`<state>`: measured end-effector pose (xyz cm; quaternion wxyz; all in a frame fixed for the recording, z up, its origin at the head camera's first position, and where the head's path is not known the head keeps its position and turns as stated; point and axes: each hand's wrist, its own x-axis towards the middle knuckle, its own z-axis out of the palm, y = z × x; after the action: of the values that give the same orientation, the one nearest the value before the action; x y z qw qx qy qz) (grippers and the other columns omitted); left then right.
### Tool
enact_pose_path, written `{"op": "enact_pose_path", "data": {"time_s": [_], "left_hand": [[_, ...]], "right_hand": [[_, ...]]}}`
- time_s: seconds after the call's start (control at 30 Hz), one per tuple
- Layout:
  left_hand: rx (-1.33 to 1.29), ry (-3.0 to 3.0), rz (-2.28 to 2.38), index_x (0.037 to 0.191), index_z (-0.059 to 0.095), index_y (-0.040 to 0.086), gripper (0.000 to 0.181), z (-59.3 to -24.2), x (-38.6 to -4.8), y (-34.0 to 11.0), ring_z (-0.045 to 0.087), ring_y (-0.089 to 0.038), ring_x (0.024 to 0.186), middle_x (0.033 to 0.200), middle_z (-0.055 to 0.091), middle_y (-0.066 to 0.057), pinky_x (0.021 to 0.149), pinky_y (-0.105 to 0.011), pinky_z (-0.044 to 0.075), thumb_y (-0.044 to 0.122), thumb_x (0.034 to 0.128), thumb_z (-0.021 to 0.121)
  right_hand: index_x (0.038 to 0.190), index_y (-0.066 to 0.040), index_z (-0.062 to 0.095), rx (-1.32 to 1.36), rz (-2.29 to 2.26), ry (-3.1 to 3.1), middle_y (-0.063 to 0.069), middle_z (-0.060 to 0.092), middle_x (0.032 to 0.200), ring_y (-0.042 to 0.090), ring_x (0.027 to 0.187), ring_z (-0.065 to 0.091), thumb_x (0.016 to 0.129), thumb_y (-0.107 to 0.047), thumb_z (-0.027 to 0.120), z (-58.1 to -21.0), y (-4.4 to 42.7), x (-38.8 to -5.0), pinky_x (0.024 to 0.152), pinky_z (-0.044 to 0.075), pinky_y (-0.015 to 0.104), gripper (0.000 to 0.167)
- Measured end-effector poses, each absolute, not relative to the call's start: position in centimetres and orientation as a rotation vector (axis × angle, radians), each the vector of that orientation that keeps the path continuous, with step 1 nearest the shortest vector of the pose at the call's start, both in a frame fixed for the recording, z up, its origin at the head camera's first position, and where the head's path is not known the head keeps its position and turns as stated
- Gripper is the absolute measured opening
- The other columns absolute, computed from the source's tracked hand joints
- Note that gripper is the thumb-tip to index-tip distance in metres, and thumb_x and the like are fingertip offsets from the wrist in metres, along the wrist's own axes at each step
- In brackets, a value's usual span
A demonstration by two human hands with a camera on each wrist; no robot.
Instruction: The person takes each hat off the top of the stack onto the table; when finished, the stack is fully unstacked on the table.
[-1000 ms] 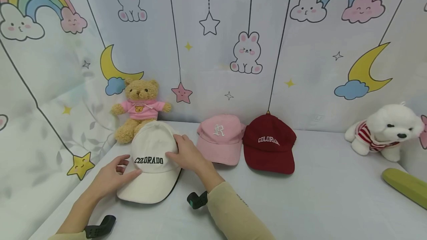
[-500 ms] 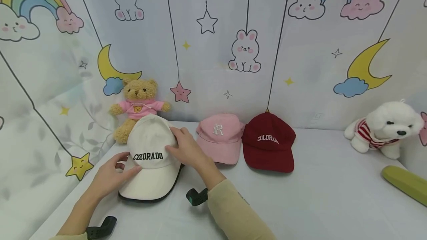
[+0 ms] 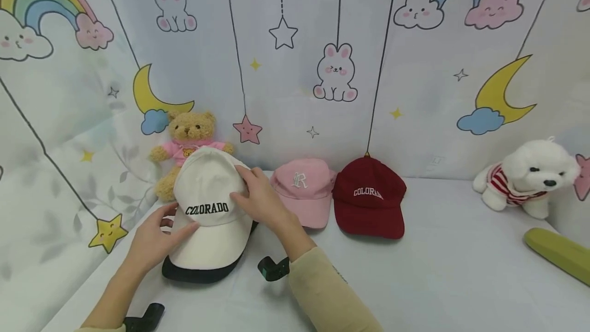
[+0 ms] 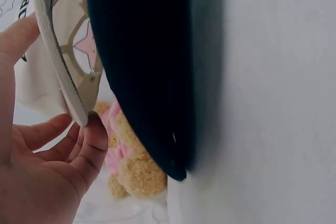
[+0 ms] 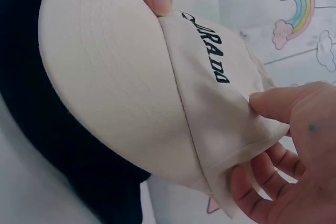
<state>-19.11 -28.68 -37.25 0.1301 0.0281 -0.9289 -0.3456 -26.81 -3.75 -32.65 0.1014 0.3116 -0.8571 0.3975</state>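
Both hands hold a white cap with COLORADO lettering [image 3: 207, 245]. My left hand [image 3: 154, 237] pinches its left rim, thumb on the front near the brim and fingers curled under the edge. At the other side, my right hand [image 3: 262, 199] grips the crown, thumb near the lettering and fingers behind. Below the white cap lies a black cap [image 3: 198, 274], mostly covered in the head view. In the left wrist view, the white rim stands apart from the black cap [image 4: 142, 66], with a gap between. The white cap's open back shows through there.
A teddy bear in a pink hoodie [image 3: 189, 132] sits just behind the white cap. Right of it lie a pink cap [image 3: 304, 209] and a dark red cap [image 3: 369, 219]. A white plush dog [image 3: 530, 173] and a green object [image 3: 560, 255] are at the far right.
The white cap has risen and moved slightly away from me, with both hands gripping it. More of the black cap's brim shows below it, and more of the bear is covered.
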Motion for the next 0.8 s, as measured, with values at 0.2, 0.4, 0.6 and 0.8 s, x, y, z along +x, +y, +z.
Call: {"op": "enact_pose_path", "data": {"time_s": [0.2, 0.4, 0.6, 0.8], "left_hand": [[0.084, -2.662, -1.005, 0.146, 0.042, -0.003, 0.088, -36.5, -19.1, -27.4, 0.054, -0.032, 0.106, 0.130, 0.053, -0.021, 0.075, -0.038, 0.050, 0.053, 0.0873, 0.075], [0.043, -2.615, -1.042, 0.147, 0.042, -0.005, 0.089, -35.5, -19.5, -25.9, 0.054, -0.031, 0.104, 0.130, 0.054, -0.021, 0.073, -0.037, 0.051, 0.051, 0.0875, 0.076], [0.001, -2.597, -1.123, 0.148, 0.042, -0.003, 0.086, -34.7, -20.0, -24.2, 0.058, -0.031, 0.102, 0.131, 0.055, -0.020, 0.071, -0.034, 0.053, 0.048, 0.0879, 0.077], [-0.064, -2.588, -1.193, 0.148, 0.042, -0.002, 0.083, -34.1, -20.3, -22.4, 0.058, -0.030, 0.105, 0.131, 0.055, -0.020, 0.074, -0.033, 0.053, 0.042, 0.0880, 0.078]], "right_hand": [[0.154, -0.011, 0.042, 0.892, 1.247, -2.510, 0.012, 0.050, 0.127, 0.019, 0.104, 0.055, 0.097, -0.021, 0.067, -31.7, -2.9, -26.7, 0.090, 0.050, 0.029, 0.063], [0.155, -0.013, 0.041, 0.830, 1.327, -2.536, 0.012, 0.050, 0.130, 0.020, 0.107, 0.055, 0.098, -0.020, 0.066, -30.4, -1.7, -26.8, 0.092, 0.050, 0.033, 0.063], [0.155, -0.014, 0.041, 0.790, 1.338, -2.565, 0.013, 0.049, 0.134, 0.023, 0.109, 0.055, 0.098, -0.019, 0.066, -29.7, 0.1, -27.4, 0.095, 0.050, 0.038, 0.062], [0.153, -0.013, 0.044, 0.756, 1.327, -2.563, 0.012, 0.051, 0.132, 0.024, 0.105, 0.057, 0.098, -0.016, 0.068, -29.2, 2.5, -28.0, 0.089, 0.053, 0.036, 0.061]]}}
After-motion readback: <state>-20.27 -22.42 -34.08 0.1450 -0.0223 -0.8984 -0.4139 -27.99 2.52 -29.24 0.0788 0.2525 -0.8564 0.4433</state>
